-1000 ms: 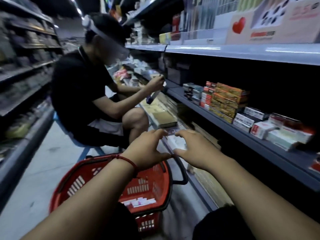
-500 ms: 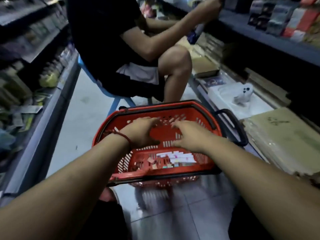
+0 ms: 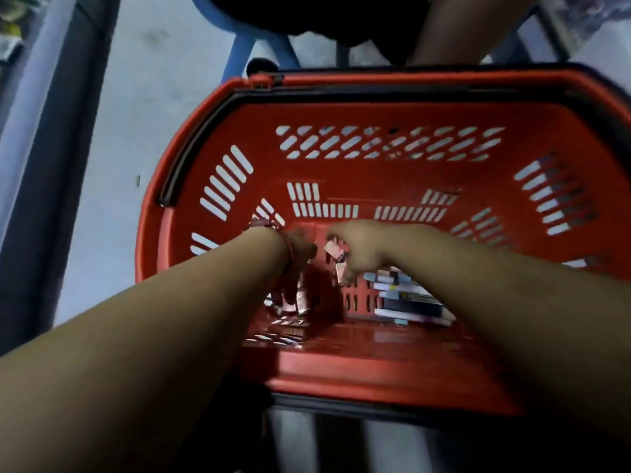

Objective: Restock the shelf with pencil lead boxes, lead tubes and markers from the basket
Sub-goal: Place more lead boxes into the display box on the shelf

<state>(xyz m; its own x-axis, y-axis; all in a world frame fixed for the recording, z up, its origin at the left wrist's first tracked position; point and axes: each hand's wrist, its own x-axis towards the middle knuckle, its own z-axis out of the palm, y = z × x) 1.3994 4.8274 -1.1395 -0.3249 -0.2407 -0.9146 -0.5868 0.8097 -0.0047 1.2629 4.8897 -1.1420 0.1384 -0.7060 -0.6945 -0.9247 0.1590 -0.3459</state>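
A red plastic basket (image 3: 341, 370) stands on the floor right below me, and both my arms reach down to its bottom. My right hand (image 3: 362, 247) has its fingers curled round small pinkish lead boxes (image 3: 334, 250). Just left of it is my left hand (image 3: 300, 256), a red string on the wrist, pointing down at more small boxes (image 3: 293, 303). Its fingers are in shadow and hidden behind the wrist. A loose pile of white and dark boxes and tubes (image 3: 409, 297) lies on the basket floor under my right wrist.
Beyond the basket another person sits on a blue stool (image 3: 244, 39), one leg (image 3: 461, 25) close to the far rim. The black handle (image 3: 191, 145) lies folded along the basket's left rim. A grey shelf base (image 3: 30, 172) runs along the left of the pale floor.
My view has dropped from the shelf to straight down into the basket. Both hands have gone from above the rim to the bottom, and the right one has taken hold of small boxes.
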